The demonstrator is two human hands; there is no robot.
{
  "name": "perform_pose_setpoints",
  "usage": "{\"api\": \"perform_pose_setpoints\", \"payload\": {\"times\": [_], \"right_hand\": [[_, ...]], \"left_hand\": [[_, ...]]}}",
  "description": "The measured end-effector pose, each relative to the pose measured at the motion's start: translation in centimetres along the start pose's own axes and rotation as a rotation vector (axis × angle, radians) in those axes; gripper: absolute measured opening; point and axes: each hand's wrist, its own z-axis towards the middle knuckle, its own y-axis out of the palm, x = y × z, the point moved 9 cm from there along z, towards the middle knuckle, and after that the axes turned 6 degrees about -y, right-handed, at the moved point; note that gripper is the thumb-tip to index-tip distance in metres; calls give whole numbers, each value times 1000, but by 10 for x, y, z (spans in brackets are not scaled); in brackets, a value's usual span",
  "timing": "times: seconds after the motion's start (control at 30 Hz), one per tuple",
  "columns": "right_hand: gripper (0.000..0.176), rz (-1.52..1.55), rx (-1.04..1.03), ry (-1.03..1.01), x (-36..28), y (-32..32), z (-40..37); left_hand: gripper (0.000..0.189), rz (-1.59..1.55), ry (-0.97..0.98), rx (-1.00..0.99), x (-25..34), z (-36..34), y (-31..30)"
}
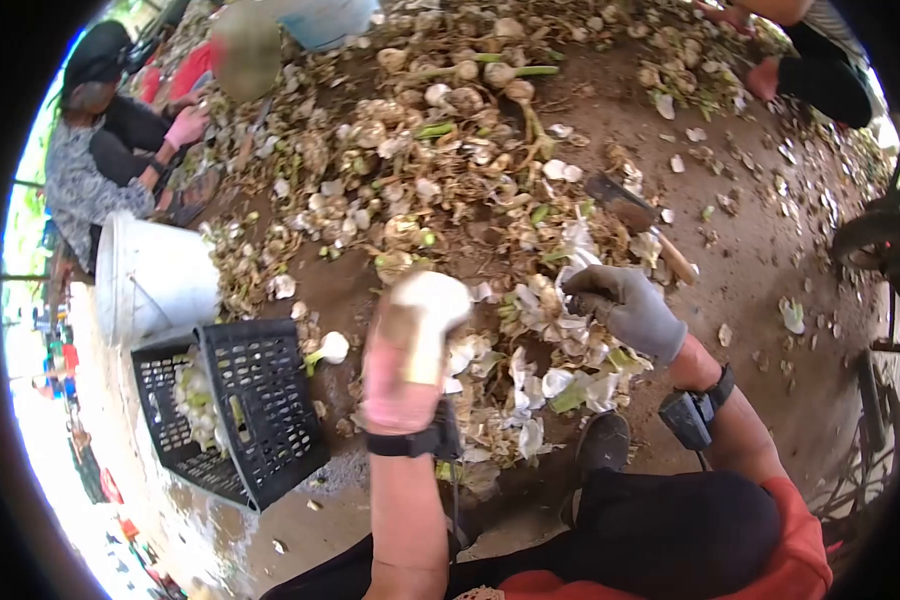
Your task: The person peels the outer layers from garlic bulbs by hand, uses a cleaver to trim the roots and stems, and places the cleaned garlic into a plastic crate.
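Note:
My left hand (395, 375), in a pinkish covering and blurred by motion, is raised near the middle of the view. A pale garlic bulb (435, 295) shows at its top, with the fingers closed around it. My right hand (630, 310) wears a grey glove and is low over the garlic skins (560, 320). Its fingers are curled, and whatever they hold is hidden. Just beyond that hand lies a dark blade (622, 203) beside a wooden handle (676, 258). Peeled-off leaves and skins (530, 400) are heaped between my hands and my feet.
A black slatted crate (265, 410) with garlic bulbs (198, 400) inside leans at the left, beside a white bucket (160, 275). One loose bulb (333, 347) lies near the crate. A big garlic pile (410, 140) spreads ahead. Co-workers (110, 160) sit at the far left and upper right.

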Motion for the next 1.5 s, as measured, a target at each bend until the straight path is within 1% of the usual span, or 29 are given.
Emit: {"api": "perform_pose_setpoints", "payload": {"times": [0.07,0.13,0.2,0.23,0.27,0.33,0.4,0.47,0.53,0.63,0.67,0.73,0.8,0.87,0.93,0.97,1.0,1.03,1.07,1.1,1.17,1.2,1.23,1.27,1.33,1.37,1.4,1.43,1.5], "right_hand": [[17,23,-61,11,5,9,1],[15,39,-114,26,10,16,2],[14,-16,-172,20,13,22,4],[14,14,-191,38,14,25,5],[14,17,-201,29,16,26,7],[13,17,-171,45,26,27,9],[14,46,-163,69,24,27,7],[15,33,-167,61,21,26,4],[15,14,-170,58,25,23,1],[16,-18,-137,34,18,19,4],[17,8,-141,87,15,21,9],[20,66,-159,200,10,31,19],[20,71,-158,124,3,42,42],[19,-252,-115,-167,-30,55,73],[32,-418,-71,-336,-33,80,107],[33,-501,-43,-424,-43,96,122],[35,-598,0,-497,-49,108,133],[35,-573,-7,-544,-42,121,145],[32,-599,0,-576,-29,137,159],[29,-629,1,-599,-23,148,168],[27,-551,-17,-563,-20,156,176],[26,-485,-23,-505,-15,157,178],[22,-383,25,-476,-10,150,178],[19,-326,58,-408,6,141,179],[19,130,-45,178,1,122,148],[19,118,-46,176,0,111,139],[18,107,-78,23,-6,102,129],[18,97,-107,-129,-15,95,117],[18,193,-106,-79,-20,81,89]], "left_hand": [[45,-183,269,-61,75,-8,-38],[40,-687,386,-399,147,-30,-63],[39,-808,623,-218,181,-63,-105],[38,-647,606,-164,185,-68,-128],[42,-288,666,165,177,-70,-156],[44,384,481,835,135,-61,-162],[47,1525,266,1008,117,-42,-164],[37,1688,283,1181,97,-45,-204],[26,1498,192,1060,89,-43,-241],[19,1099,256,928,90,-38,-237],[19,1104,264,922,100,-35,-208],[17,1205,538,868,140,-40,-127],[17,1188,815,984,185,-69,-71],[21,1241,986,1046,237,-105,-69],[24,1161,1103,1279,266,-147,-80],[29,1367,1061,1452,280,-162,-90],[32,1265,1022,1568,283,-176,-122],[34,1462,1042,1560,275,-176,-97],[32,1359,1024,1546,266,-176,-83],[31,1398,1122,1468,251,-165,-81],[29,1491,1033,1197,214,-122,-57],[27,1363,874,1015,193,-96,-61],[27,1485,862,830,169,-73,-49],[31,1439,714,674,144,-54,-44],[46,1451,503,498,100,-26,-45],[61,1399,461,415,79,-19,-43],[71,1391,363,382,58,-11,-42],[72,1370,360,335,39,-5,-41],[73,1348,353,263,11,2,-33]]}}
